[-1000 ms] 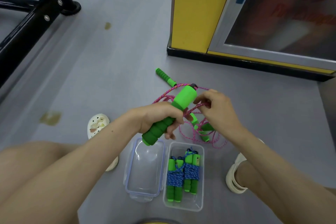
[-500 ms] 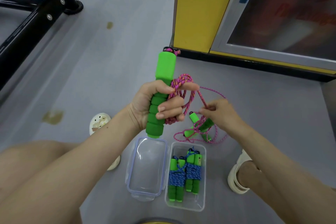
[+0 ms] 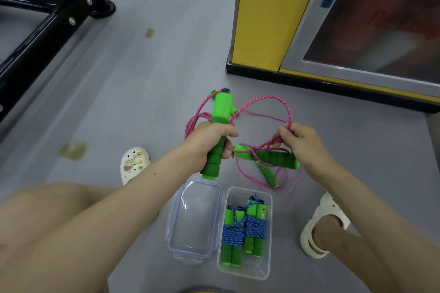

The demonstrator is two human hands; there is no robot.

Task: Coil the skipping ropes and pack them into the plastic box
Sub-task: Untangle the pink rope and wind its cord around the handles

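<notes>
Main risk was a tangle. The pink rope [image 3: 269, 97] hung in several loose, uneven loops between the hands, and strands crossed a second green handle [image 3: 278, 158] and a thinner green handle [image 3: 266, 173] below the right hand. Pulling the next wrap tight would likely drag those up or knot the slack. Couldn't tell whether the second green handle dangled or lay on the floor, or which rope the thinner one belonged to. Second risk: the turns bunched at the left fist looked slack, so they could slide off if the grip eased. Third: the plastic box [image 3: 245, 270] held two blue-wound bundles [image 3: 245, 228] side by side across most of its width, so a fat, sloppy coil probably wouldn't seat and would need tight winding. Pose: left hand [image 3: 209, 138] was fisted round the middle of a green foam handle [image 3: 222, 108], which stood near upright with its top tipped slightly right and a few pink turns trapped under the fingers. Right hand [image 3: 302, 143] sat off to the right at about the same height, its fingertips [image 3: 284, 130] pinching a pink strand. Both hands were above the floor just beyond the box, and the clear lid [image 3: 192, 219] lay against the box's left side.
</notes>
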